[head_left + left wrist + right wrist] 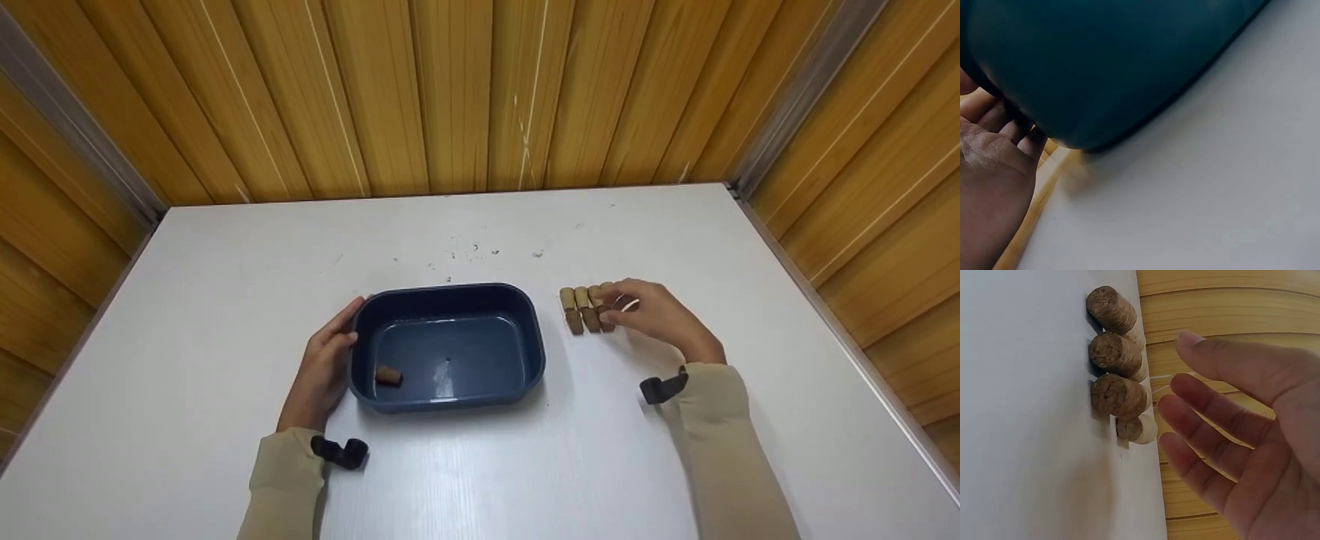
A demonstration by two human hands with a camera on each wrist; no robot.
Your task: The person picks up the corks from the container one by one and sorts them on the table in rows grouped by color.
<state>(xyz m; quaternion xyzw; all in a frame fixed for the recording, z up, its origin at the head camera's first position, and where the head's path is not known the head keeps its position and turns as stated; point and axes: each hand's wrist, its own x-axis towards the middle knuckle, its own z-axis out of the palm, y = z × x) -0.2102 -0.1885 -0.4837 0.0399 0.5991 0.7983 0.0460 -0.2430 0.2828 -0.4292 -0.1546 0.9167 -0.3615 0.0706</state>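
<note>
A dark blue rectangular tub (pixel 450 405) stands on the white table, with one brown cork (pixel 388 376) lying in its near left corner. My left hand (pixel 324 369) holds the tub's left side, thumb at the rim and fingers along the outer wall. In the left wrist view the tub's wall (pixel 1100 73) partly hides those fingers. To the right of the tub, several corks lie in two rows, darker ends (pixel 1112 354) in front and paler ones (pixel 568 299) behind. My right hand (pixel 660 315) hovers beside them, thumb and fingers spread, a gap showing between fingertips and corks.
Small dark crumbs (pixel 495 252) are scattered on the white table (pixel 247 300) behind the tub. Wood-patterned panels (pixel 450 97) wall in the table at the back and both sides. A black camera strap (pixel 341 452) sits at each wrist.
</note>
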